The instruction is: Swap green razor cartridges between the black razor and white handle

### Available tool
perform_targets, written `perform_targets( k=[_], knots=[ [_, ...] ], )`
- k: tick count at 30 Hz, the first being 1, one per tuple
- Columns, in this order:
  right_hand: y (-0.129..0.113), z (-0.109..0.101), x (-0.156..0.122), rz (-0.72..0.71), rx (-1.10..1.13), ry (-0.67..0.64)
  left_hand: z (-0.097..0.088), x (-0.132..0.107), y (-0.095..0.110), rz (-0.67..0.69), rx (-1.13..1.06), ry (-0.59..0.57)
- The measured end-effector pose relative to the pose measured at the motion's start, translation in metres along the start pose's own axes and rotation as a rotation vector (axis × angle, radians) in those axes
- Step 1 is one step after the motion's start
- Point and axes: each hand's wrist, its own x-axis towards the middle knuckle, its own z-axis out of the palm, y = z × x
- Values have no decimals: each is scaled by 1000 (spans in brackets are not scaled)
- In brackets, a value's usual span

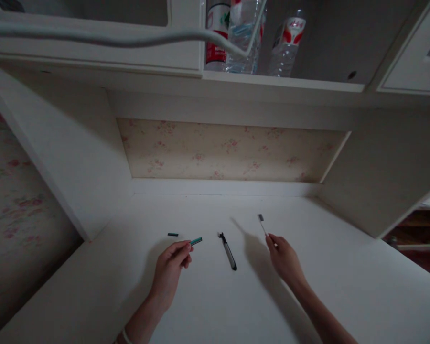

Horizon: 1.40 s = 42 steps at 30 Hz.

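My left hand [172,270] pinches a small green-and-black strip [197,241], which looks like a razor blade cartridge, and holds it over the desk. A similar dark strip [172,234] lies on the desktop beyond that hand. Between my hands rests a black-and-grey handle [228,253], apparently a razor handle, with its forked end pointing away. My right hand [284,258] is closed around the near end of a small brush [261,219] with a thin pale stem and a dark head. The brush is raised, with its head pointing away from me.
The white desktop [208,306] is bounded by side panels [60,143] and a floral-papered back wall [215,150]. Overhead, a shelf holds several plastic bottles [287,43]. A pale cable or tube [111,37] crosses the view near the cabinet.
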Motion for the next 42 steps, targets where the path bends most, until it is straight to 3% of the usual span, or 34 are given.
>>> perform_targets(
  k=[4, 8, 20, 29, 32, 35, 38, 42],
  knots=[
    [38, -26, 17, 74, -214, -54, 3, -2, 1, 14, 47, -28],
    [56, -33, 22, 165, -368, -115, 4, -2, 0, 17, 72, -43],
    [63, -26, 26, 124, -451, -180, 0, -1, 1, 18, 83, -36],
    [69, -32, 28, 112, -391, -139, 2, -3, 3, 10, 77, -47],
    [49, -32, 24, 45, -291, -40, 3, -3, 4, -1, 98, -63],
    [3, -31, 10, -198, -26, 28, 4, -4, 1, -18, 135, -102],
    [-58, -29, -13, -462, 156, -73, 4, -5, -3, -17, 158, -145],
    [-117, -16, -39, -766, 162, -140, 2, -5, -4, -24, 173, -182]
  ],
)
